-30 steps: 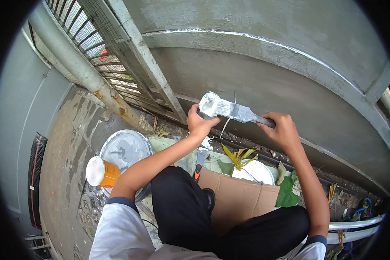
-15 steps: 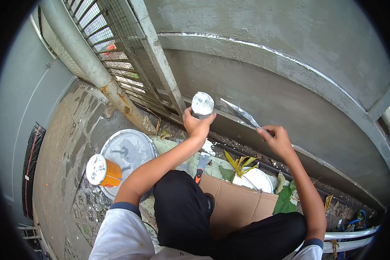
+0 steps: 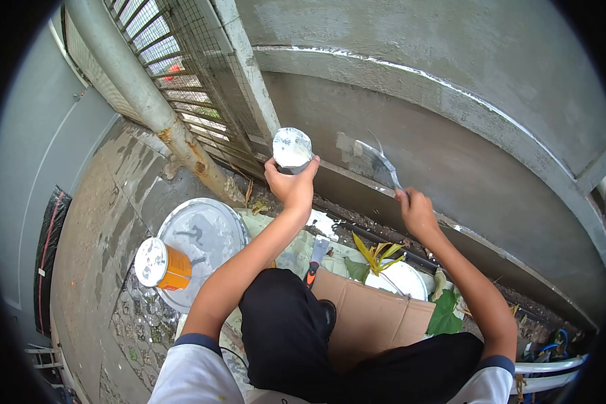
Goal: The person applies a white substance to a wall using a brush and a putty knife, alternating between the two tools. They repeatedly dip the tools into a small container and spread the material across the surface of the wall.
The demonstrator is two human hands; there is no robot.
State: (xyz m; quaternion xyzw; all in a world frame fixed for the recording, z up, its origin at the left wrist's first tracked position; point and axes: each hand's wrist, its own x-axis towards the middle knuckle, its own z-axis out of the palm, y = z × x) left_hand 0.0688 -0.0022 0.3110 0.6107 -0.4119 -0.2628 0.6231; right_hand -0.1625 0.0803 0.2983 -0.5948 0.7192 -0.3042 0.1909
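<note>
Right hand [image 3: 416, 212] is closed on a putty knife [image 3: 378, 165] laid against the wall [image 3: 491, 155], centre frame; a tub [image 3: 292, 148] is gripped by the left hand [image 3: 291, 187]. Only a small patch is coated.

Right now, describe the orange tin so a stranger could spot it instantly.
Follow the rusty drainpipe down to the paving at left. A big round white-smeared pail sits there; the tin lies at its left edge, small, orange-sided with a white end.
</note>
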